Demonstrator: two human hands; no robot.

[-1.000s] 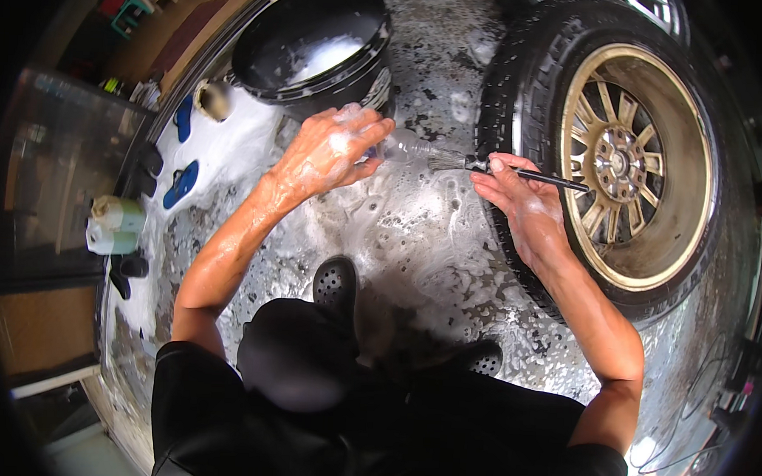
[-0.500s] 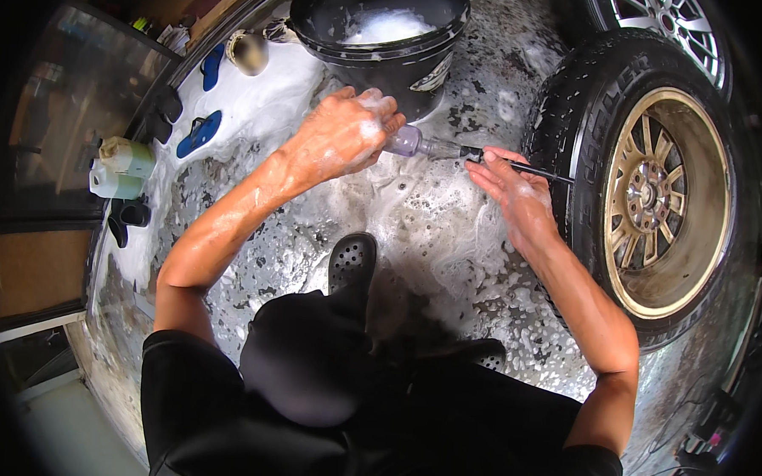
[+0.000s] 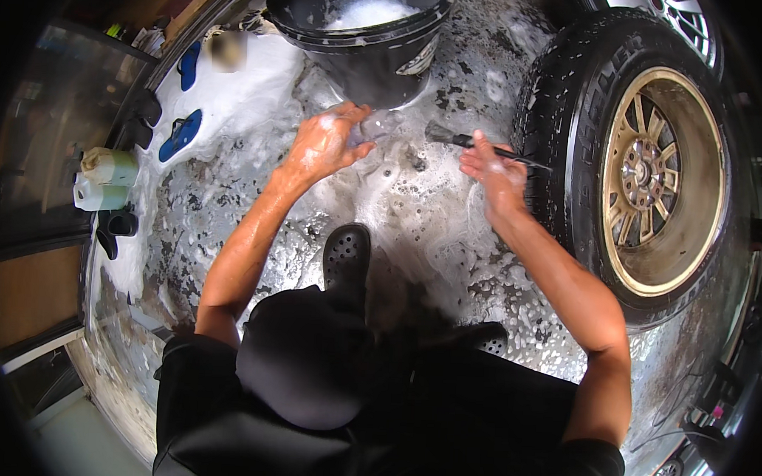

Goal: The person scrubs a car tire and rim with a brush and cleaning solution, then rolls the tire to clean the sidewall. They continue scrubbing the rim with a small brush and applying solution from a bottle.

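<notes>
My left hand [image 3: 327, 144], wet with suds, is curled around a clear, faintly violet plastic container [image 3: 379, 126] in front of the bucket; the container is hard to see against the foam. In my right hand [image 3: 498, 177], the fingers pinch a brush [image 3: 520, 161] by its thin black handle. Its dark bristles point left toward the container, apart from it, and the handle's end lies close to the tire [image 3: 555, 152]. This tire stands upright on my right, with a dull gold wheel rim [image 3: 651, 284].
A black bucket [image 3: 367, 63] of suds stands ahead on the foamy floor [image 3: 433, 215]. At left are blue slippers [image 3: 181, 134], plastic jugs [image 3: 107, 179] and dark footwear [image 3: 120, 225]. Behind the tire, another wheel [image 3: 667, 14] shows silver spokes. My clog [image 3: 346, 253] is below my hands.
The brush's bristles have come away from the clear container and now show bare. My left hand has drawn slightly back and turned, its fingers looser around the container.
</notes>
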